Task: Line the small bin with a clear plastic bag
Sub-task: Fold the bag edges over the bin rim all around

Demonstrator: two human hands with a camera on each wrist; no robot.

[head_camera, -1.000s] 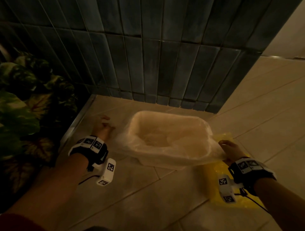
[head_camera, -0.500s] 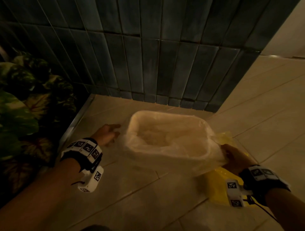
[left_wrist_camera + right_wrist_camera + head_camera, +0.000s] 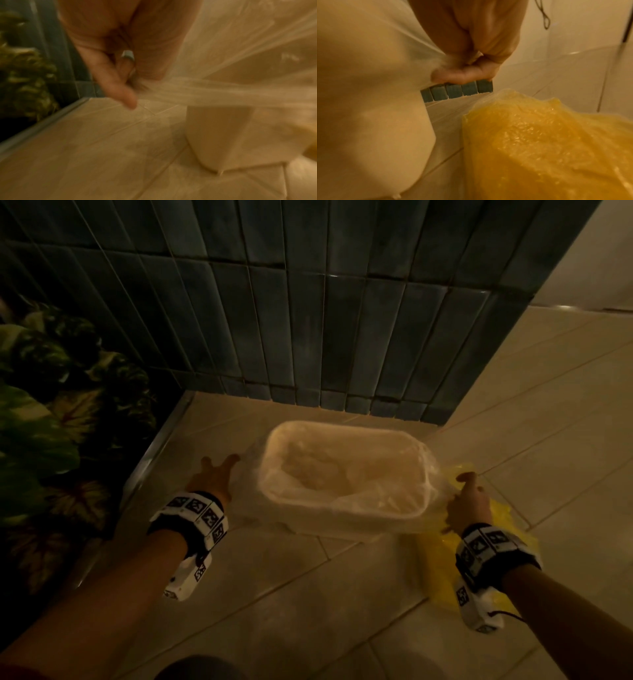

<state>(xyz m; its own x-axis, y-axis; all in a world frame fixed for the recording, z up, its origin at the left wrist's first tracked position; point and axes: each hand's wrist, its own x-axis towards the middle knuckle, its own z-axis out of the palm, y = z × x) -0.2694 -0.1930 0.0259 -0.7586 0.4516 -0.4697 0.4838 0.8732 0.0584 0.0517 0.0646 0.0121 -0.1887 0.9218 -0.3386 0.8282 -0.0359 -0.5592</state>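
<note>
A small cream rectangular bin (image 3: 346, 523) stands on the tiled floor near the dark tiled wall. A clear plastic bag (image 3: 342, 474) sits inside it, with its mouth folded over the rim and down the outside. My left hand (image 3: 214, 479) is at the bin's left side and pinches a bunched edge of the bag (image 3: 171, 93) between thumb and fingers. My right hand (image 3: 466, 501) is at the bin's right end, its fingers curled round the bag's edge (image 3: 450, 59) and pulling it taut over the bin wall (image 3: 368, 121).
A yellow plastic bag (image 3: 493, 529) lies crumpled on the floor under my right wrist, also the yellow plastic bag (image 3: 547, 148) close below the hand. Leafy plants (image 3: 51, 419) fill the left side behind a metal floor strip (image 3: 150, 453). The dark tiled wall (image 3: 308, 320) stands just behind the bin.
My left hand moved from the floor to the bin's left side and took hold of the bag's edge. My right hand kept its grip and drew the bag down at the right end.
</note>
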